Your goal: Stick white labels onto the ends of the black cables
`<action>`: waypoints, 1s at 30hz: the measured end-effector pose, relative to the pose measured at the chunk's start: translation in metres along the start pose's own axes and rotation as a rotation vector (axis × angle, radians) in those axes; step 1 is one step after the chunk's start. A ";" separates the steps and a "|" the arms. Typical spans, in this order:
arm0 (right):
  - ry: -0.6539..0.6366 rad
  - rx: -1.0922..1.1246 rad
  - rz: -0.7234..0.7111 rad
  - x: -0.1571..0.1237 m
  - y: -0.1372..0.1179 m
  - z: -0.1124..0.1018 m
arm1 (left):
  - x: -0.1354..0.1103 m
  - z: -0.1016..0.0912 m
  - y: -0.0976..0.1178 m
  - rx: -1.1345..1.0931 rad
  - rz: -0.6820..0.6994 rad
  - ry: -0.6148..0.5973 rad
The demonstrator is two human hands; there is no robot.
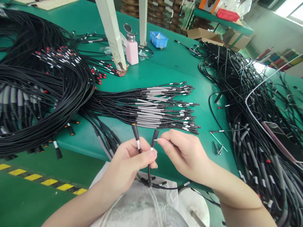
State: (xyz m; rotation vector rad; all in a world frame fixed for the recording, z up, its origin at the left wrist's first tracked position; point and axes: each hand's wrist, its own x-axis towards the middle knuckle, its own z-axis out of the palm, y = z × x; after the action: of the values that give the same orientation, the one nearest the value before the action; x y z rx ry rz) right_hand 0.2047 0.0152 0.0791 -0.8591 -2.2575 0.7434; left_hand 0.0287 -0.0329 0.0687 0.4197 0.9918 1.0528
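Note:
My left hand (pixel 129 165) is closed around two thin black cable ends (pixel 136 134), each with a white band, which stick up side by side from my fingers. My right hand (pixel 183 154) is just right of them, thumb and forefinger pinched at the tip of the right-hand cable end (pixel 155 137). Both hands hover over the near edge of the green table (pixel 165 67). Below my hands the cables hang down over a clear plastic bag (pixel 142 201). A bundle of finished cables with grey sleeves (pixel 156 107) lies just beyond my hands.
Large coils of black cable (pixel 35 94) cover the left of the table; a tangled heap of cables (pixel 258 126) fills the right. A pink dispenser bottle (pixel 132 49), a blue bin (pixel 158 39) and two white posts (pixel 112 34) stand at the back. Small tools (pixel 217 143) lie right of my hand.

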 end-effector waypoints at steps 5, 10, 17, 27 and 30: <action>-0.023 0.025 -0.010 0.001 -0.001 0.000 | 0.001 -0.002 -0.001 0.013 0.001 -0.009; -0.046 0.048 -0.009 0.001 -0.001 0.001 | 0.002 -0.001 -0.001 0.020 -0.012 -0.013; -0.166 0.155 0.039 0.002 -0.002 -0.005 | 0.001 -0.002 0.000 0.036 -0.005 -0.010; -0.015 0.065 0.081 0.005 0.003 -0.005 | 0.001 -0.001 -0.002 -0.023 -0.021 -0.027; -0.169 0.202 0.142 0.005 0.003 -0.008 | 0.001 -0.001 -0.001 -0.015 -0.015 -0.026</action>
State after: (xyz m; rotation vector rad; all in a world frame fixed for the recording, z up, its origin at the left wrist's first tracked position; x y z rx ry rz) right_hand 0.2083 0.0233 0.0840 -0.8941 -2.2341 1.1264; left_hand 0.0289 -0.0327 0.0670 0.4128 0.9619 1.0382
